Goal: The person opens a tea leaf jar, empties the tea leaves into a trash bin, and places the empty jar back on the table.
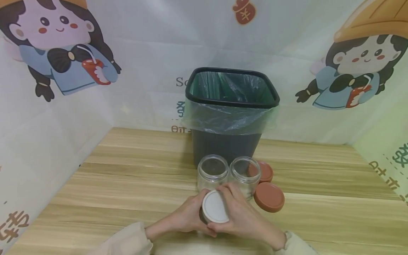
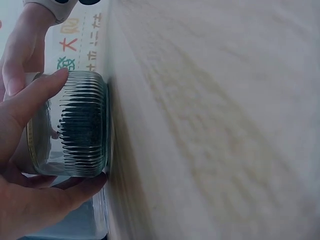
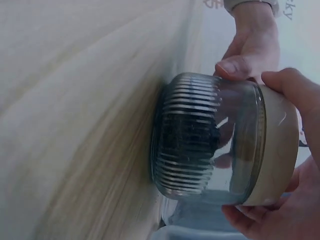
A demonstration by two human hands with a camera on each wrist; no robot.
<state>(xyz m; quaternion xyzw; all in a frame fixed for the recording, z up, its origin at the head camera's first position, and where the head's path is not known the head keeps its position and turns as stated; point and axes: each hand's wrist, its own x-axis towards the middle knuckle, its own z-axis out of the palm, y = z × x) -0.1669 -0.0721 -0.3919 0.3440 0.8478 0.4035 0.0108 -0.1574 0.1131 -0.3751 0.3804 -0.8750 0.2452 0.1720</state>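
A ribbed clear glass jar point(image 3: 200, 140) with a white screw lid point(image 1: 214, 208) stands upright on the wooden table, between both hands. In the left wrist view the fingers and thumb of my left hand point(image 1: 190, 214) curl round the glass body. My right hand point(image 1: 242, 216) grips the lid's side from the right, as the right wrist view shows. Just behind the hands are a left open glass jar point(image 1: 213, 173) and a right open glass jar point(image 1: 244, 173), both without lids. A reddish-brown lid point(image 1: 269, 197) lies to their right, with a second reddish-brown lid point(image 1: 266, 171) behind it.
A dark trash bin point(image 1: 224, 145) lined with a thin clear bag stands behind the jars, near the back wall. Printed cloth point(image 1: 143, 63) with cartoon figures covers the walls round the wooden table point(image 1: 134, 177).
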